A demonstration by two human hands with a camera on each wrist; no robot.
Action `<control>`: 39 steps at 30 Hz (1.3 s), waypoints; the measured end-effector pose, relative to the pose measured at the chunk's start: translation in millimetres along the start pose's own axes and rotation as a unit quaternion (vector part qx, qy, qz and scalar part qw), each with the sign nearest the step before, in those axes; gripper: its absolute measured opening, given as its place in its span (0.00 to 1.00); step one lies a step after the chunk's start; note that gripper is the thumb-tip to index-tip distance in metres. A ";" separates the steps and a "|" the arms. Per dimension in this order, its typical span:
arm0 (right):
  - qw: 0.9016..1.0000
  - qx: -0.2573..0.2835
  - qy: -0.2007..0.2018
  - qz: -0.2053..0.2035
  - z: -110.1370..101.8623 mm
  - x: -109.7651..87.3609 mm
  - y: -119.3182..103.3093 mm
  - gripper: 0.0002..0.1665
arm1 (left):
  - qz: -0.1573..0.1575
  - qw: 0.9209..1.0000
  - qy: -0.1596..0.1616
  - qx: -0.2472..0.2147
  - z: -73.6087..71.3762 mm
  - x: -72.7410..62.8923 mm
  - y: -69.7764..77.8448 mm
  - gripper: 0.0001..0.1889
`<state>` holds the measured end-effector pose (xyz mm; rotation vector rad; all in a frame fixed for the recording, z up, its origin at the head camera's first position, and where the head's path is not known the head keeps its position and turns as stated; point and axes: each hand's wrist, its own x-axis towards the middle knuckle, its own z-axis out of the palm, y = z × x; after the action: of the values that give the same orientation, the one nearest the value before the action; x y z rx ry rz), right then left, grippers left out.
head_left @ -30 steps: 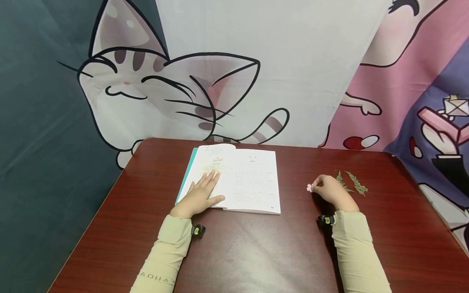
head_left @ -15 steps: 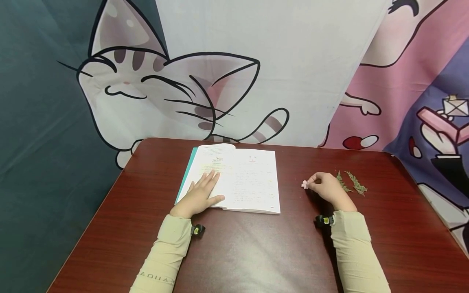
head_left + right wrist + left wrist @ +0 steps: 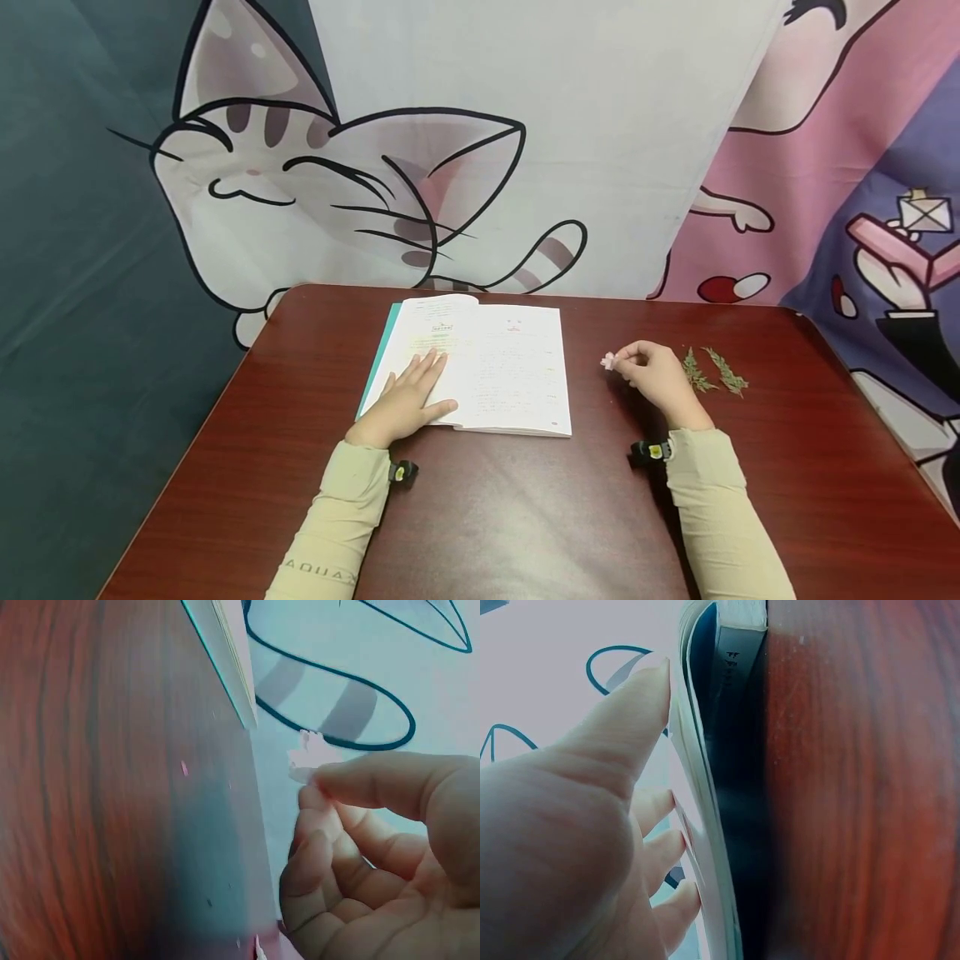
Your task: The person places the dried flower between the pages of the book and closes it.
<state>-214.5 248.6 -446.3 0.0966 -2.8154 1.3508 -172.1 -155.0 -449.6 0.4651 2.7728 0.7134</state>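
Note:
An open book [image 3: 517,375] with a teal cover edge lies on the table, its pages printed and partly highlighted in yellow. My left hand [image 3: 401,406] rests spread over the left page, fingers straight; in the left wrist view the fingertips [image 3: 676,904] press against the page. To the right of the book, my right hand [image 3: 658,379] pinches a small pale pink flower [image 3: 608,361] between thumb and forefinger, held above the table. The flower [image 3: 311,754] shows ruffled petals in the right wrist view, with the other fingers curled below.
Two green fern-like leaf sprigs [image 3: 723,371] lie on the table just right of my right hand. Tiny pink bits [image 3: 184,768] are scattered on the dark red wooden table [image 3: 480,517]. A cartoon-printed cloth backdrop [image 3: 630,125] hangs behind the far edge.
My right hand has moved left and slightly away from me with the pink flower, from beside the leaf sprigs toward the book. The left hand stays on the page.

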 end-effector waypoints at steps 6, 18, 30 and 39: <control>0.999 0.042 0.025 -0.005 12.4 0.3 -9.3 0.09 | 0.004 1.000 0.003 -0.004 0.4 0.0 -1.2 0.43; 0.993 0.112 0.035 0.026 34.6 -3.8 -26.9 0.12 | 0.013 1.000 0.005 -0.008 2.6 0.1 -3.7 0.43; 0.987 0.158 0.019 0.022 66.0 4.7 -52.2 0.10 | 0.008 1.000 0.002 -0.008 1.9 0.0 -3.0 0.43; 0.986 0.163 -0.014 0.021 87.1 15.7 -75.2 0.07 | 0.009 1.000 -0.001 -0.010 1.0 -0.4 -1.4 0.43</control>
<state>-224.4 132.9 -441.5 0.0595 -2.6029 1.8217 -171.8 -155.9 -451.1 0.4874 2.7605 0.7444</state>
